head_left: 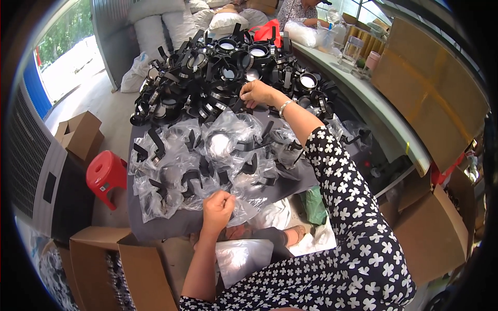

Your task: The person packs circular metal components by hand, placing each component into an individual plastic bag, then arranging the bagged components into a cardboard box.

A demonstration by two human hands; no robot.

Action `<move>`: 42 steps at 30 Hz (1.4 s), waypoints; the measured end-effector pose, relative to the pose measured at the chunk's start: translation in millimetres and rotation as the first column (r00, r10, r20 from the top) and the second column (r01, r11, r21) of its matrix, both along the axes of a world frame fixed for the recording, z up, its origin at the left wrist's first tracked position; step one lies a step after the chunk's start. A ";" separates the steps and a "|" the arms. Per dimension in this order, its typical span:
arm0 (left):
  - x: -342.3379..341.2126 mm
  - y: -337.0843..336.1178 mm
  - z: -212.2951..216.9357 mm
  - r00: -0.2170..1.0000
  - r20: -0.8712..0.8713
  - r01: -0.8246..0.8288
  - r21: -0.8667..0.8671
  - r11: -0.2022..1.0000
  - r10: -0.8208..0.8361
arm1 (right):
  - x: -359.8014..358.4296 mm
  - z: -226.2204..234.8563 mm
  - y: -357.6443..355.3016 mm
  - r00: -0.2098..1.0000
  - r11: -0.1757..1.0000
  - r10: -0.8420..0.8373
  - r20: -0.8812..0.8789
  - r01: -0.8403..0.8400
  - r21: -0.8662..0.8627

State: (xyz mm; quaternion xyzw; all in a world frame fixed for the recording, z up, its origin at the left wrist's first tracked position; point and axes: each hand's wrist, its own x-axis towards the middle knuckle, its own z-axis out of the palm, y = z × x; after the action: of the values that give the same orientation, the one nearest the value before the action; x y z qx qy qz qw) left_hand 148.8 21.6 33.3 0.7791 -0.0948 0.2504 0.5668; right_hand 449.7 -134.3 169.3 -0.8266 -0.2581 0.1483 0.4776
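Across a desk draped in dark grey cloth, it's all black and clear: a big heap of black plastic ring-shaped parts with silvery bands fills the far end, and crumpled clear plastic bags with similar black parts inside cover the near half. Out goes the right arm, and the right hand, silver bracelet at the wrist, is at the heap's near edge, fingers bent down. Its grip looks narrow, but whether a part is caught there, I cannot tell. Down at the desk's near edge, the left hand has its grip curled tight, right beside the nearest bags; whether plastic is pinched inside, I cannot tell either. Off to the left sits a red plastic stool; behind the heap, bulging white sacks; and at the far right, a co-worker in a patterned top.
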 end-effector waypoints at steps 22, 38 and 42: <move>-0.4 0.6 3.5 0.999 -0.043 0.009 -0.026 1.000 -0.010 | 22.0 44.7 65.6 0.477 0.919 -0.340 0.810 0.350 0.179; 1.7 3.0 1.0 0.999 0.036 0.001 0.039 0.999 -0.003 | 48.9 55.4 156.1 0.879 0.778 -0.477 -0.022 0.434 0.454; -3.3 4.2 -0.1 0.999 -0.042 -0.011 0.024 1.000 0.012 | 19.7 81.1 141.7 0.937 0.693 -0.259 -0.235 0.349 0.631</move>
State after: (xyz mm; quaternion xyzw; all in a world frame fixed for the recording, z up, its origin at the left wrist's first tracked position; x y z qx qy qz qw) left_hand 145.6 25.8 33.2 0.7916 -0.0810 0.2360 0.5578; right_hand 469.4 7.4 250.5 -0.6222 -0.1223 0.0180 0.7730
